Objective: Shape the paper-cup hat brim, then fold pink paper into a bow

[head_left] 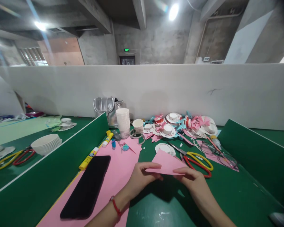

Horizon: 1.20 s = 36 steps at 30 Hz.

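A folded piece of pink paper (167,162) is held just above the green table (227,195) by both hands. My left hand (140,179), with a red cord on its wrist, pinches the paper's left edge. My right hand (191,177) pinches its right lower edge. A large pink sheet (118,171) lies flat to the left, with a black phone (87,186) resting on it. Scissors with red and yellow handles (196,160) lie just beyond my right hand.
Behind the paper are a stack of paper cups (123,122), a single cup (138,125), glue sticks (92,154), a silver bag (106,107) and several finished paper-plate crafts (180,124). Green dividers (61,170) flank the workspace. The neighbouring station holds bowls (46,143) and scissors (13,157).
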Motion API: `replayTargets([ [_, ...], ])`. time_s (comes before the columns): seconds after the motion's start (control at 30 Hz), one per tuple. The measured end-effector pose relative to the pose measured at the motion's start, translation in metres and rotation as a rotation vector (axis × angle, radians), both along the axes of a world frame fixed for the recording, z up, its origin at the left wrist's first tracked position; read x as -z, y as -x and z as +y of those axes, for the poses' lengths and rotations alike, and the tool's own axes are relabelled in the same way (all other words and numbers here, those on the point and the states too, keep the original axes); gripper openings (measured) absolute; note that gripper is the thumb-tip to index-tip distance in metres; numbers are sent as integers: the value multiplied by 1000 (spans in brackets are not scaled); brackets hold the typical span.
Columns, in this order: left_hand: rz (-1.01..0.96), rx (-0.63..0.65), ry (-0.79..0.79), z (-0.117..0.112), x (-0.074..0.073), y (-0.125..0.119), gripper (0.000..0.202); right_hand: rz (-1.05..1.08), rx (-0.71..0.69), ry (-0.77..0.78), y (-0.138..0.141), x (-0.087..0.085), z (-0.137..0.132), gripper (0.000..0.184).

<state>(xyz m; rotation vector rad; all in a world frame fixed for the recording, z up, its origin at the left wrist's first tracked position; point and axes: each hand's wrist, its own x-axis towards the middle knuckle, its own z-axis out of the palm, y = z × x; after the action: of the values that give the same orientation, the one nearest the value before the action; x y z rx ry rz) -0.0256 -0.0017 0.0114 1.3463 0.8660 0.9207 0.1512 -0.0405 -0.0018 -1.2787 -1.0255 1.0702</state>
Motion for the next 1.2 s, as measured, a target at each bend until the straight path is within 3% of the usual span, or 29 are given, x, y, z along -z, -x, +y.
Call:
replayTargets([
  [0.1, -74, 116, -29, 4, -5, 5, 24, 127, -101, 26, 3, -6, -4, 8],
  [0.17, -24, 128, -76, 5, -7, 8, 24, 218, -151, 31, 7, -8, -6, 8],
  [0.27, 63, 93, -64, 7, -9, 9, 20, 238, -140, 45, 9, -7, -7, 13],
  [0.5, 98, -105, -85, 2, -18, 1, 19, -5, -66, -27, 4, -16, -4, 22],
  [0.67, 97, -279, -97, -13, -48, -14, 30, -260, 124, -60, 9, -33, -10, 26],
  [0.77, 76, -338, -139, -18, -66, -20, 30, -308, 196, -106, 11, -45, -14, 23],
  [0.9, 155, -286, -280, -17, -83, -20, 20, -341, 303, -278, 6, -74, -14, 24],
  [1.0, 132, -236, -431, -17, -91, -21, 10, -438, 151, -347, 3, -101, -10, 34],
  [1.07, 62, -234, -466, -19, -94, -24, 25, -538, 31, -332, 6, -114, -8, 25],
  [1.2, -43, -195, -305, -24, -93, -25, 47, -509, 72, -330, 16, -118, -7, 10],
])
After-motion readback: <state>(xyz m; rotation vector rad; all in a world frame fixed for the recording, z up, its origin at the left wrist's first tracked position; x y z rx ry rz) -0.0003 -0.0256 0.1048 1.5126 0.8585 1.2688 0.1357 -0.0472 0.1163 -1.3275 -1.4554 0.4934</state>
